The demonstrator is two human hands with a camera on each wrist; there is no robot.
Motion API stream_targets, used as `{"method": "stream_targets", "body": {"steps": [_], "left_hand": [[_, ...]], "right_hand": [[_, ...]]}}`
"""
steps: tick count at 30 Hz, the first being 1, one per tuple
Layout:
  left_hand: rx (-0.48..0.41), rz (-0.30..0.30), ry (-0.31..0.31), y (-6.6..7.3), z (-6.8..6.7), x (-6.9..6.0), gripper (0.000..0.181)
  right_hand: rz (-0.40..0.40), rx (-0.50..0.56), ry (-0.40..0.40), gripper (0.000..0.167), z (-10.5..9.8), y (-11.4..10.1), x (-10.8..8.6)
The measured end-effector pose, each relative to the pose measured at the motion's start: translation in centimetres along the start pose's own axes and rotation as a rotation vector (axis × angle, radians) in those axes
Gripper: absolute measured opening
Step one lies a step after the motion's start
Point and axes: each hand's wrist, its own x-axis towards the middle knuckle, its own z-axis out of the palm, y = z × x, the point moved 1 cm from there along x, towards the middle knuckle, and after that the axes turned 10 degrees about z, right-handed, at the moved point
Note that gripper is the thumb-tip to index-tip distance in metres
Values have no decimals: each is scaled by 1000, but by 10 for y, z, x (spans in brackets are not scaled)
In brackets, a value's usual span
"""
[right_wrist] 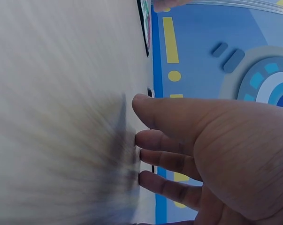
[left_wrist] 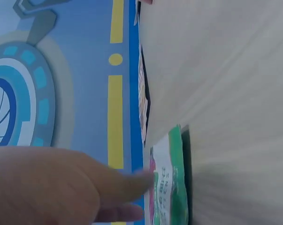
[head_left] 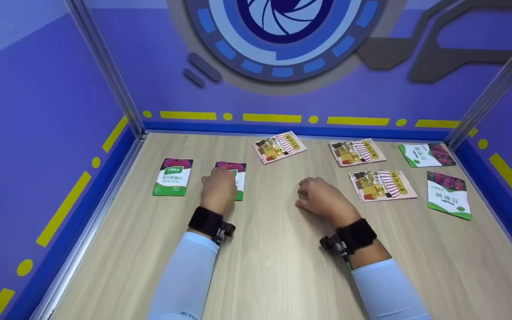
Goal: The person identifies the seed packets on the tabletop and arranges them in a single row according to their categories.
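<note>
My left hand (head_left: 218, 189) is over a green-and-white seed packet (head_left: 240, 182) with pink flowers, hiding its left part. In the left wrist view, the blurred thumb is at the edge of this packet (left_wrist: 178, 183), which lies on the table; contact is hard to tell. Another packet of the same look (head_left: 174, 178) lies to the left. My right hand (head_left: 325, 200) is low over the bare wood, thumb and fingers relaxed and apart, holding nothing. Nearest to it is a pink packet with a striped awning picture (head_left: 382, 186), on its right.
Two more pink awning packets (head_left: 279, 147) (head_left: 357, 152) lie toward the back wall. At the right are two green-and-white flower packets (head_left: 427, 155) (head_left: 449, 195). Blue-purple panels with metal corner posts (head_left: 489, 84) enclose the wooden table (head_left: 274, 266) at the back and sides.
</note>
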Motion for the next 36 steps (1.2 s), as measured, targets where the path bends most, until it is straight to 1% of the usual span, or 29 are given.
{"method": "stream_targets", "body": {"steps": [1,3,5,8,14,17,20,23,26,29,34,36], "left_hand": [[-2,20,5,1,1,0,12],[0,48,-13,3,3,0,13],[11,52,-39,3,5,0,15],[5,12,-74,-1,7,0,19],[-33,-88,-107,-18,4,1,22],[-36,-119,-103,-26,3,0,22],[-21,-140,-94,-31,3,-1,23],[-1,-150,-82,-33,1,-2,23],[6,-151,-91,-36,0,-1,24],[-8,-159,-103,-39,-1,0,28],[-25,-159,-92,-42,-1,-2,37],[-25,-153,-92,-44,-2,-3,36]], "right_hand": [[2,0,-1,36,0,0,0],[3,2,-6,38,0,1,0],[1,3,-12,37,-1,1,0],[6,11,-17,36,-1,2,0],[23,36,-22,36,-1,1,1],[25,42,-20,37,-1,1,0],[24,37,-16,37,0,2,0],[11,28,-10,38,0,3,0],[-5,19,-5,37,-1,4,0],[-11,9,-6,37,0,4,0],[12,-4,-7,37,0,2,0],[14,-5,-5,37,1,1,0]]}}
